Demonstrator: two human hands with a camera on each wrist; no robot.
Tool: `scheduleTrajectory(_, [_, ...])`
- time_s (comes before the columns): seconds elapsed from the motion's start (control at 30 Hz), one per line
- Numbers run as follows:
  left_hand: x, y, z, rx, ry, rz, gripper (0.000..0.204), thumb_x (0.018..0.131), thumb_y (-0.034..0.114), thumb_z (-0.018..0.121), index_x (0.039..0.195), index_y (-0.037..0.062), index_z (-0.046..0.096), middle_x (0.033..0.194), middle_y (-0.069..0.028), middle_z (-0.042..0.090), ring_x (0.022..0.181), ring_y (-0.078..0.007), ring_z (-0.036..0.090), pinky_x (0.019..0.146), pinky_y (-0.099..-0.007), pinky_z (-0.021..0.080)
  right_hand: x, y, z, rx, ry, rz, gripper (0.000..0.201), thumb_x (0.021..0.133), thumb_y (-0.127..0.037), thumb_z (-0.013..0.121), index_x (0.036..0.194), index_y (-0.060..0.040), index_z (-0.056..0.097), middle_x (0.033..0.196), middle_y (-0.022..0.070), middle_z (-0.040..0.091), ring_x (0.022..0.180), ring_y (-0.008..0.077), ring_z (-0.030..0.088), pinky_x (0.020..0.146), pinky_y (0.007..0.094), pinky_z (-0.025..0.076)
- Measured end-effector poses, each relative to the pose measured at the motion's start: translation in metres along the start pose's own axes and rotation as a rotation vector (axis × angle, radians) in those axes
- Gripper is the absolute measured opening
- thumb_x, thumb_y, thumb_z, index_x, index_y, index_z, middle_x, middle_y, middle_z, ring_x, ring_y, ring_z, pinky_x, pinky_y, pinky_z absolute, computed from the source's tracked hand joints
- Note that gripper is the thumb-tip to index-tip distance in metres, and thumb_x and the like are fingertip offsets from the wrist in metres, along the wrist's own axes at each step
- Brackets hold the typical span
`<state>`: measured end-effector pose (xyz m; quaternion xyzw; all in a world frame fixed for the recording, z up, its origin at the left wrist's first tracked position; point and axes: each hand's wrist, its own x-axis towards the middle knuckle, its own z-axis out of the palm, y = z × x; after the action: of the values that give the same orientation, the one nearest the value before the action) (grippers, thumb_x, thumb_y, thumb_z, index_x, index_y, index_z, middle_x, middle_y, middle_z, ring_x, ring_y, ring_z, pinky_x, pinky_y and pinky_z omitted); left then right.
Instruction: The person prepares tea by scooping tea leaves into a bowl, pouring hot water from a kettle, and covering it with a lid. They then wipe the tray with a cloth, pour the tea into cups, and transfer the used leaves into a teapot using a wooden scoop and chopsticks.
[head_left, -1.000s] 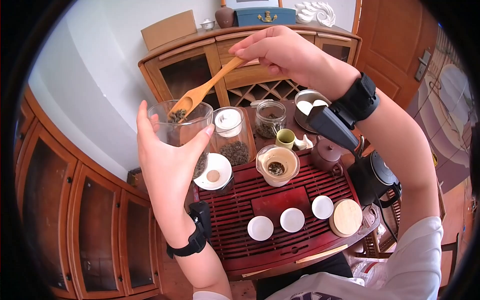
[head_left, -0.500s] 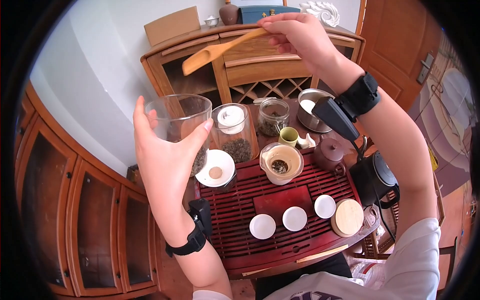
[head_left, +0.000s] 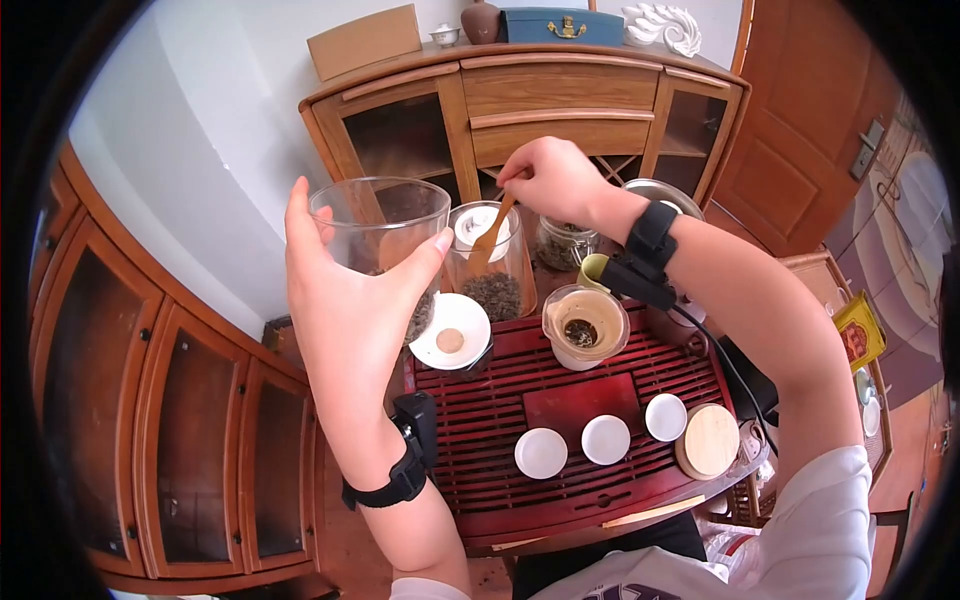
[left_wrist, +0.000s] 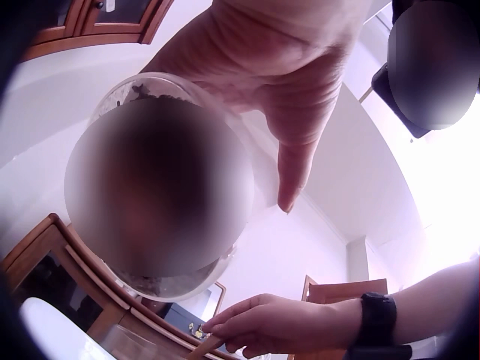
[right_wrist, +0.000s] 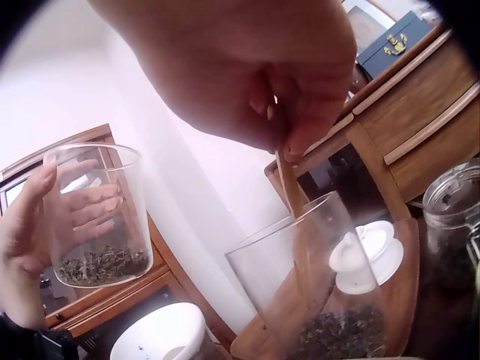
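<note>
My left hand (head_left: 355,300) is wrapped around a clear glass jar (head_left: 385,205), held up at the left with its thumb and fingers spread about the wall. Dark dry tea leaves (right_wrist: 105,262) cover its bottom. My right hand (head_left: 555,180) pinches the handle end of a wooden tea scoop (head_left: 488,245). The scoop points down inside a second glass jar (right_wrist: 259,259), its tip close above the tea leaves (right_wrist: 341,334) there. A white saucer-like dish (head_left: 470,335) with a tan round centre sits just below the left hand's jar.
On the red slatted tea tray (head_left: 480,420) stand a strainer-topped cup (head_left: 585,335), three white cups (head_left: 606,440) and a round wooden lid (head_left: 712,440). Behind are a green cup (head_left: 593,268) and a clip-top jar (head_left: 565,245). A wooden cabinet (head_left: 560,95) lines the wall.
My right hand has drawn the scoop up out of the held jar, moved it right, and lowered it into the second jar. My left hand keeps its hold on the first jar.
</note>
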<state>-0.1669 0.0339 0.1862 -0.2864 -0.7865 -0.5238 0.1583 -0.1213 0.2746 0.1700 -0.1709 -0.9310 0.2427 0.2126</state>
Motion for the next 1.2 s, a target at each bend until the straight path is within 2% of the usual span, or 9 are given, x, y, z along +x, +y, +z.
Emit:
scheduleTrajectory(0.17, [-0.001, 0.003, 0.001, -0.01, -0.005, 0.002, 0.11, 0.062, 0.028, 0.093, 0.149, 0.0004, 0.032, 0.14, -0.0283, 0.049, 0.132, -0.0354, 0.048, 0.107, -0.0448, 0.042, 0.0, -0.023, 0.014, -0.042, -0.103, -0.013, 0.022, 0.079, -0.014, 0.064, 0.095, -0.0056, 0.077, 0.09, 0.0138, 0.074, 0.086, 0.0264, 0.071, 0.081, 0.0349, 0.055])
scheduleTrajectory(0.23, [-0.001, 0.003, 0.001, -0.008, -0.006, 0.005, 0.11, 0.062, 0.027, 0.093, 0.149, 0.0004, 0.032, 0.139, -0.0283, 0.049, 0.132, -0.0355, 0.049, 0.107, -0.0448, 0.042, 0.002, -0.024, 0.021, -0.079, -0.153, 0.016, 0.023, 0.076, -0.01, 0.062, 0.093, -0.009, 0.077, 0.094, 0.0138, 0.074, 0.092, 0.029, 0.07, 0.084, 0.0374, 0.055])
scheduleTrajectory(0.37, [-0.001, 0.001, 0.001, -0.012, -0.001, 0.024, 0.11, 0.062, 0.028, 0.093, 0.149, 0.0003, 0.032, 0.139, -0.0286, 0.05, 0.131, -0.0358, 0.049, 0.106, -0.0449, 0.042, 0.003, -0.022, 0.028, -0.121, -0.202, 0.032, 0.022, 0.076, -0.01, 0.063, 0.093, -0.01, 0.077, 0.095, 0.0128, 0.074, 0.094, 0.0284, 0.07, 0.085, 0.0371, 0.055])
scheduleTrajectory(0.47, [-0.001, 0.001, 0.001, -0.015, 0.0, 0.028, 0.11, 0.061, 0.029, 0.093, 0.149, 0.0, 0.032, 0.138, -0.0287, 0.05, 0.13, -0.036, 0.05, 0.106, -0.0449, 0.042, 0.004, -0.011, 0.035, -0.128, -0.173, -0.05, 0.021, 0.078, -0.011, 0.061, 0.091, -0.0066, 0.077, 0.09, 0.0145, 0.073, 0.087, 0.0289, 0.07, 0.081, 0.0367, 0.055])
scheduleTrajectory(0.6, [-0.001, 0.0, 0.001, -0.009, 0.006, 0.032, 0.111, 0.061, 0.03, 0.093, 0.149, -0.0003, 0.033, 0.138, -0.0285, 0.05, 0.13, -0.0361, 0.05, 0.106, -0.0448, 0.043, 0.007, -0.016, 0.027, -0.13, -0.145, -0.028, 0.022, 0.078, -0.01, 0.061, 0.092, -0.007, 0.077, 0.089, 0.0138, 0.074, 0.087, 0.0286, 0.07, 0.08, 0.0369, 0.055])
scheduleTrajectory(0.7, [-0.001, 0.001, 0.001, -0.001, 0.002, 0.031, 0.111, 0.061, 0.03, 0.093, 0.148, -0.0004, 0.033, 0.138, -0.0283, 0.05, 0.13, -0.0361, 0.05, 0.106, -0.0446, 0.043, 0.008, -0.02, 0.022, -0.102, -0.119, 0.01, 0.022, 0.078, -0.011, 0.061, 0.093, -0.0074, 0.077, 0.089, 0.0134, 0.074, 0.087, 0.0283, 0.07, 0.08, 0.037, 0.055])
scheduleTrajectory(0.8, [-0.002, 0.001, 0.001, -0.018, -0.004, 0.034, 0.11, 0.061, 0.029, 0.093, 0.148, -0.0004, 0.033, 0.138, -0.0281, 0.05, 0.13, -0.036, 0.05, 0.106, -0.0446, 0.043, 0.006, -0.016, 0.027, -0.209, -0.121, 0.022, 0.023, 0.079, -0.011, 0.059, 0.093, -0.0077, 0.076, 0.091, 0.0127, 0.074, 0.089, 0.0285, 0.07, 0.082, 0.0376, 0.055])
scheduleTrajectory(0.9, [-0.002, 0.0, 0.001, -0.016, -0.002, 0.033, 0.109, 0.062, 0.029, 0.092, 0.148, -0.0006, 0.033, 0.138, -0.0279, 0.051, 0.13, -0.0359, 0.05, 0.106, -0.0443, 0.043, 0.004, -0.007, 0.037, -0.264, -0.161, -0.04, 0.022, 0.078, -0.007, 0.064, 0.097, -0.0105, 0.075, 0.097, 0.0114, 0.073, 0.096, 0.0284, 0.069, 0.084, 0.0376, 0.055])
scheduleTrajectory(1.2, [-0.002, 0.0, 0.004, -0.008, -0.016, 0.035, 0.108, 0.063, 0.029, 0.092, 0.148, -0.001, 0.033, 0.138, -0.0288, 0.05, 0.13, -0.0358, 0.05, 0.106, -0.0438, 0.042, 0.002, -0.002, 0.039, -0.258, -0.216, -0.017, 0.016, 0.077, -0.006, 0.065, 0.09, -0.0077, 0.074, 0.095, 0.0135, 0.073, 0.096, 0.0297, 0.068, 0.083, 0.0384, 0.055])
